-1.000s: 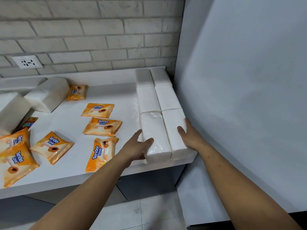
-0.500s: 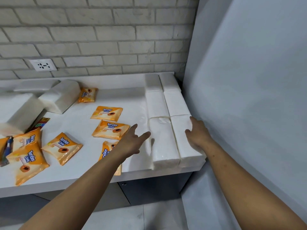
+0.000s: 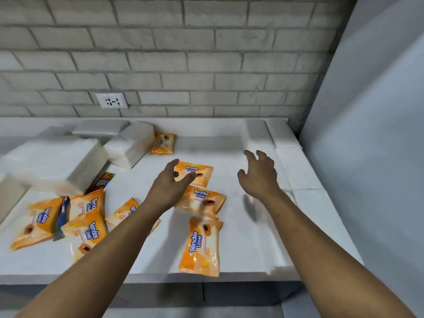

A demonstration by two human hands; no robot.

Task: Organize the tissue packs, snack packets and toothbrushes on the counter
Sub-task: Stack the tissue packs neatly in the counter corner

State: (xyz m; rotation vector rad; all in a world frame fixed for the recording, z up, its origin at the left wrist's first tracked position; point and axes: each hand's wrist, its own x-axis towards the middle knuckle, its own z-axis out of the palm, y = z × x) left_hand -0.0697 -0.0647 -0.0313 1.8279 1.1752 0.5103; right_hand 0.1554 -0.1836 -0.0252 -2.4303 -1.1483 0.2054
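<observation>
Several white tissue packs (image 3: 305, 180) lie in two neat rows along the right edge of the white counter (image 3: 160, 269). More tissue packs (image 3: 55, 164) sit loosely at the back left. Several orange snack packets (image 3: 202, 246) are scattered across the middle and left. A blue toothbrush (image 3: 62, 216) lies on the left packets. My left hand (image 3: 168, 187) hovers with fingers spread above a snack packet (image 3: 197, 172), holding nothing. My right hand (image 3: 259, 174) floats with relaxed fingers just left of the tissue rows, empty.
A grey brick wall with a white socket (image 3: 111, 101) stands behind the counter. A tall white panel (image 3: 371, 157) closes off the right side. A red packet (image 3: 104, 181) peeks from under a tissue pack. Grey cabinet fronts (image 3: 174, 294) sit below the counter edge.
Both hands left the front tissue packs, rose and moved left toward the snack packets. The view panned left and up, showing more of the wall and left clutter.
</observation>
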